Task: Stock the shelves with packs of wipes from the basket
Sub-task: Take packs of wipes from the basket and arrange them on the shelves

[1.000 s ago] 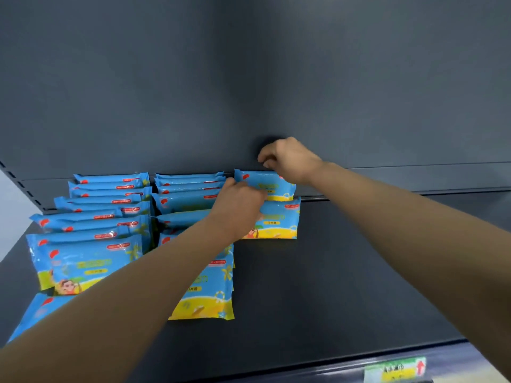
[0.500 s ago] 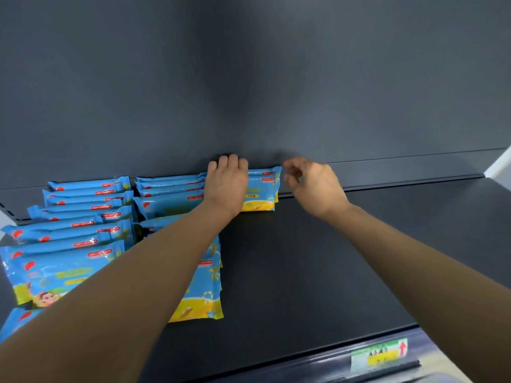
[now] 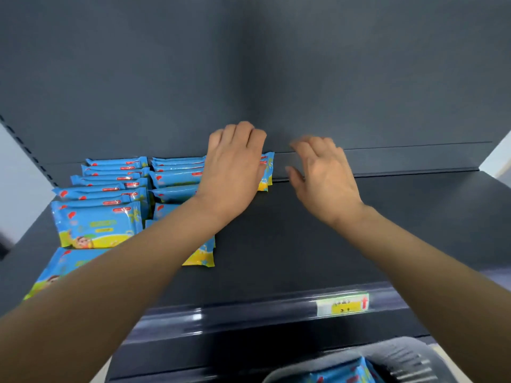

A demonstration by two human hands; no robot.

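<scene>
Shelf deck (image 3: pixel 304 244): dark grey matte metal; packs sit on its left part only.
Hidden: left hand (image 3: pixel 235 172) covers most of the rearmost pack of wipes (image 3: pixel 266 172). Only the pack's right edge shows, blue with a yellow bottom corner.
Also hidden: the left forearm crosses the middle row of packs (image 3: pixel 177 175), so I can't count them. The front pack (image 3: pixel 201 255) shows little more than its yellow lower corner.
Cut off: basket (image 3: pixel 401 360) at the bottom edge, grey, only rim and ribbed wall in view. The blue packs in the basket (image 3: pixel 345 374) are partly out of frame.
Blurred: right hand (image 3: pixel 325 178) is smeared at the fingertips. Price label (image 3: pixel 343 304) is green and yellow with a red arrow; print unreadable.
Left hand state: palm down, fingers straight and together, laid flat on the rearmost pack, which stands at the back of the deck.
Right hand state: fingers spread and loose, grasping nothing, just right of that pack and apart from it. Can't tell if it touches the back ledge.
Left row of packs (image 3: pixel 110 189): on edge, leaning, overlapped front to back. A flat pack (image 3: pixel 60 269) lies in front of the row, partly under the forearm.
Back panel (image 3: pixel 249 64): plain grey-blue with a horizontal ledge at its base.
Slotted upright (image 3: pixel 27 150): at far left, with pale wall beyond it.
</scene>
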